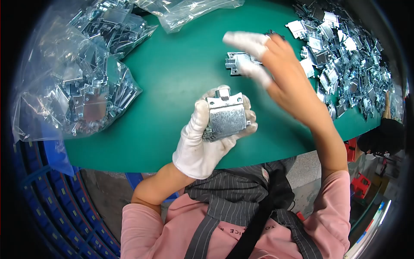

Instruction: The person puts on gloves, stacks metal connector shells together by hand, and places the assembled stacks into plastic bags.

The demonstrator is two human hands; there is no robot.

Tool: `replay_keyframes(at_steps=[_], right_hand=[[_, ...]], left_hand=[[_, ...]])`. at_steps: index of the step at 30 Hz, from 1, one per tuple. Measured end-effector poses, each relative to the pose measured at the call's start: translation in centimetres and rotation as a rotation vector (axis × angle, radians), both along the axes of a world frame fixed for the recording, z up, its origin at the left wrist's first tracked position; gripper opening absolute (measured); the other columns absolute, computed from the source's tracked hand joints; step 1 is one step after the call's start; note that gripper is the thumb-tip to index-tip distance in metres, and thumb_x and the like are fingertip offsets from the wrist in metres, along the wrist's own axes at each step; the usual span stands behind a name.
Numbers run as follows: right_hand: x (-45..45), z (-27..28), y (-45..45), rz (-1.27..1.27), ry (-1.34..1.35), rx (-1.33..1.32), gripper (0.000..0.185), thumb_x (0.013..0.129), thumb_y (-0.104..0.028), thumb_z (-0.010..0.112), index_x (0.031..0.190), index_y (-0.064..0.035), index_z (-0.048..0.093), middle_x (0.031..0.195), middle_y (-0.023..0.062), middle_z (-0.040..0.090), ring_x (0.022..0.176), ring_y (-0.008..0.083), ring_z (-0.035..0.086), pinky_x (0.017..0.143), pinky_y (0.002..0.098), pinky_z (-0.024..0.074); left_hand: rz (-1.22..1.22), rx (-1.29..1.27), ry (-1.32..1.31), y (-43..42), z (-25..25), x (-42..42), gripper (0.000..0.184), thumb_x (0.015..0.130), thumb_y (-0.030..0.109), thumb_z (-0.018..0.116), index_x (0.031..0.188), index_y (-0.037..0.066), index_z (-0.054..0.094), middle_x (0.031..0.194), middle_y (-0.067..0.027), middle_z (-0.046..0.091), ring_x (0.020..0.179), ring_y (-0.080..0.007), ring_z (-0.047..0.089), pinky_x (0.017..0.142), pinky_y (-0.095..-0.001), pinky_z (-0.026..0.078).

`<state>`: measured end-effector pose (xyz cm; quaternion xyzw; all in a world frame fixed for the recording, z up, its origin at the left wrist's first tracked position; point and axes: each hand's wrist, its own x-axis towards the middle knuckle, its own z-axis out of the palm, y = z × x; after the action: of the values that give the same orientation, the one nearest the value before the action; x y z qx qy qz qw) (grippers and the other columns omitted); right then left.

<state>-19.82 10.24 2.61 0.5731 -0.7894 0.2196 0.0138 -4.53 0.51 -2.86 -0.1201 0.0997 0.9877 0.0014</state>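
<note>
My left hand (202,138), in a white glove, is closed around a shiny metal bracket (226,116) held over the near part of the table. The bracket has a flat plate, two holes and a raised tab at its far end. Beyond it, my right hand (276,64) is stretched out with white covers on its fingertips, thumb and fingers apart and slightly blurred. Under those fingers lies a second metal bracket (233,63) on the green table, partly hidden by the thumb.
Clear plastic bags (82,95) full of metal brackets stand on the left of the green table (172,64). A large loose pile of brackets (345,60) covers the right side. An empty-looking plastic bag (185,13) lies at the back. Blue bins (64,203) are lower left.
</note>
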Motion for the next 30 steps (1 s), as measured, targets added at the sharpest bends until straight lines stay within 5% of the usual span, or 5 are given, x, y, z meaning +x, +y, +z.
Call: replay_keyframes(at_steps=[6, 15, 20, 26, 30], right_hand=[[-0.3, -3.4, 1.0, -0.012, 0.025, 0.069, 0.033, 0.078, -0.006, 0.058, 0.11, -0.0029, 0.051, 0.095, 0.0113, 0.055, 0.092, 0.0253, 0.052, 0.077, 0.0332, 0.0407], [4.6, -1.7, 6.0, -0.136, -1.737, -0.385, 0.075, 0.074, -0.002, 0.065, 0.136, -0.0044, 0.021, 0.119, 0.0144, 0.049, 0.085, 0.0218, 0.06, 0.071, 0.0293, 0.0491], [4.6, -1.4, 5.4, -0.087, -1.547, -0.541, 0.077, 0.072, -0.004, 0.068, 0.134, -0.0034, 0.023, 0.121, 0.0136, 0.047, 0.093, 0.019, 0.055, 0.075, 0.0282, 0.0469], [4.2, 2.1, 2.6, 0.033, -0.333, -0.186, 0.072, 0.055, -0.037, 0.078, 0.115, -0.0056, 0.054, 0.11, 0.0055, 0.054, 0.096, 0.0176, 0.051, 0.071, 0.027, 0.0393], [1.8, 0.6, 1.4, 0.129, -0.177, -0.12, 0.054, 0.071, -0.024, 0.068, 0.119, -0.0069, 0.05, 0.115, 0.01, 0.053, 0.098, 0.026, 0.05, 0.084, 0.0334, 0.0378]], left_hand=[[-0.012, -0.041, 0.098, -0.3, 0.3, 0.3, 0.059, 0.076, 0.05, 0.059, 0.125, 0.024, 0.039, 0.11, -0.0108, 0.049, 0.095, -0.0266, 0.053, 0.081, -0.0403, 0.045], [0.065, 0.086, 0.156, -0.4, -0.4, 0.3, 0.052, 0.078, 0.043, 0.06, 0.121, 0.019, 0.043, 0.113, -0.0141, 0.05, 0.1, -0.0281, 0.055, 0.083, -0.042, 0.046], [0.085, 0.072, 0.113, -0.1, 0.2, 0.0, 0.052, 0.077, 0.043, 0.062, 0.119, 0.02, 0.044, 0.115, -0.0126, 0.049, 0.103, -0.0289, 0.052, 0.085, -0.0421, 0.045], [0.023, -0.091, -0.028, 0.3, 0.9, 0.3, 0.06, 0.074, 0.046, 0.064, 0.122, 0.019, 0.04, 0.112, -0.0115, 0.05, 0.101, -0.0272, 0.052, 0.087, -0.0416, 0.043], [-0.034, 0.03, 0.026, -0.2, 0.1, 0.5, 0.059, 0.073, 0.046, 0.065, 0.119, 0.016, 0.043, 0.112, -0.0132, 0.05, 0.103, -0.029, 0.052, 0.087, -0.0425, 0.043]])
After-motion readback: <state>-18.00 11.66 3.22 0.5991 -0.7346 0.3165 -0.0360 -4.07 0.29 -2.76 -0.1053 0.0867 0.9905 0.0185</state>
